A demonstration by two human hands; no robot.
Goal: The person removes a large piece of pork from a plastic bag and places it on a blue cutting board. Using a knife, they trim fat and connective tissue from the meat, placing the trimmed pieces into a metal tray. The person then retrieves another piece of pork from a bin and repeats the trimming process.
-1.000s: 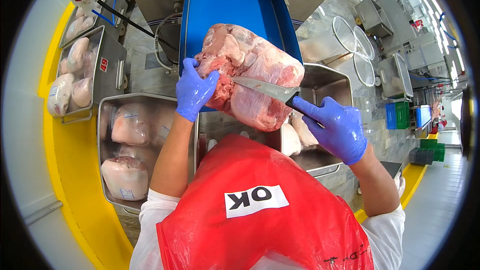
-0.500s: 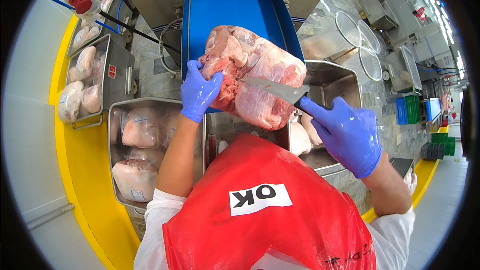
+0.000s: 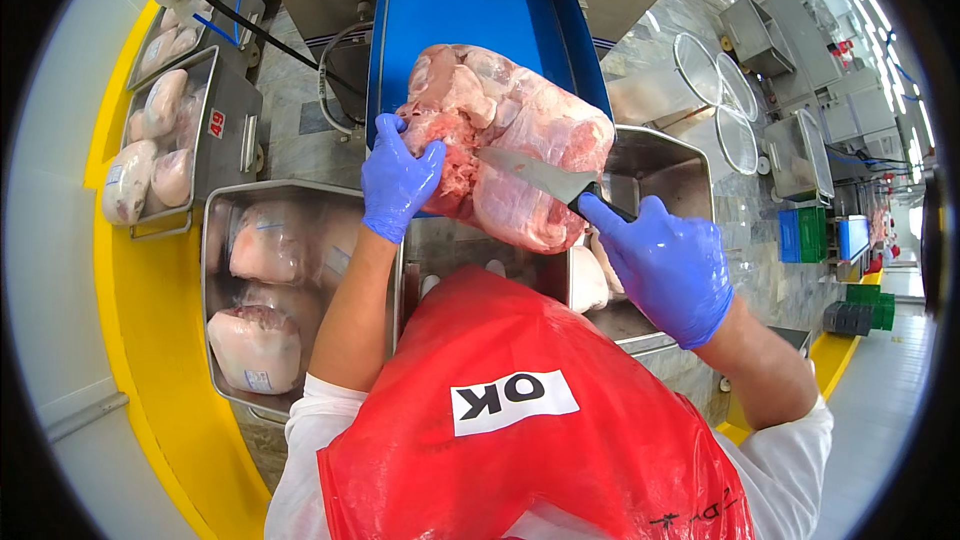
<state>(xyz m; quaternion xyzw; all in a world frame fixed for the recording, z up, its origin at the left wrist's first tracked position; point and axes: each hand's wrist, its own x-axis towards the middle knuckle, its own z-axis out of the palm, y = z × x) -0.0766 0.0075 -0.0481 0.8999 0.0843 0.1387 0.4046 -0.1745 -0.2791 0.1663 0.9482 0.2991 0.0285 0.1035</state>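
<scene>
A large raw cut of meat (image 3: 540, 125), pink with pale fat, lies at the near end of a blue conveyor belt (image 3: 465, 10). At its ragged left edge my left hand (image 3: 395, 182) grips it, thumb on top and fingers at the far side. My right hand (image 3: 668, 270) is closed around the dark handle of a knife (image 3: 535, 175), with its index finger stretched along the handle. The blade lies across the meat and points left, its tip at the torn red flesh. Both hands wear blue gloves. A red apron (image 3: 520, 340) covers my front.
Steel tubs stand at my left (image 3: 225, 290) and right (image 3: 660, 155), both with pale meat pieces inside. Another steel cart (image 3: 225, 120) with wrapped meat is at the far left. Clear round bins (image 3: 665, 90) stand right of the belt. A dark hose (image 3: 280, 50) hangs at the left.
My right hand has moved slightly left with the knife, bringing the handle closer to the meat. My left hand keeps its grip on the same edge. The view has shifted a little.
</scene>
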